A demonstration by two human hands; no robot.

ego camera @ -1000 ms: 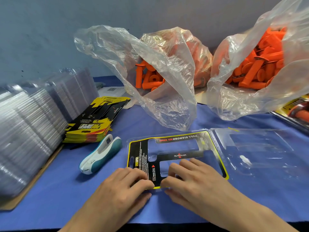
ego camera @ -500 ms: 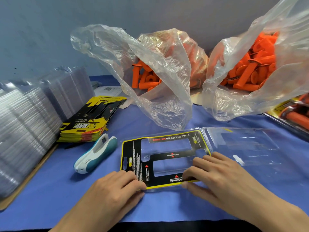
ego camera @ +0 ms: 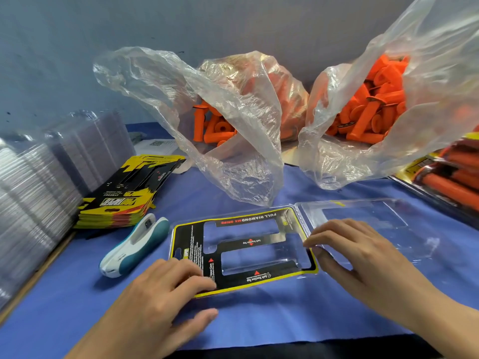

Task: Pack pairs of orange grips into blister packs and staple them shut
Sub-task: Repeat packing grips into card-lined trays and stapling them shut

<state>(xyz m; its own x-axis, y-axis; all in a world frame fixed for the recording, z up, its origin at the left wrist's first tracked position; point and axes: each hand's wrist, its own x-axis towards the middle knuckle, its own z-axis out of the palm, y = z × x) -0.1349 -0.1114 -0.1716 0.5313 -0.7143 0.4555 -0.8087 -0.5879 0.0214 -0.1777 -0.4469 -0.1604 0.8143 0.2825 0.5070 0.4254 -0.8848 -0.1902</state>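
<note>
An open clear blister pack (ego camera: 375, 224) lies on the blue cloth, its left half holding a black and yellow printed card (ego camera: 243, 252) with two empty cut-outs. My left hand (ego camera: 166, 299) presses its fingertips on the card's near left corner. My right hand (ego camera: 363, 252) rests its fingertips at the card's right edge, by the pack's fold. Orange grips fill two clear plastic bags, one at the back middle (ego camera: 215, 125) and one at the back right (ego camera: 373, 104). A white and teal stapler (ego camera: 134, 246) lies left of the pack.
A stack of printed cards (ego camera: 124, 195) sits left of the stapler. Stacks of empty clear blister packs (ego camera: 39, 187) line the left side. Packed blisters with orange grips (ego camera: 451, 177) lie at the right edge. The blue cloth (ego camera: 285, 314) ends near me.
My right hand has slid from the card's near edge to its right edge by the fold. My left hand stays on the near left corner. The view has shifted slightly.
</note>
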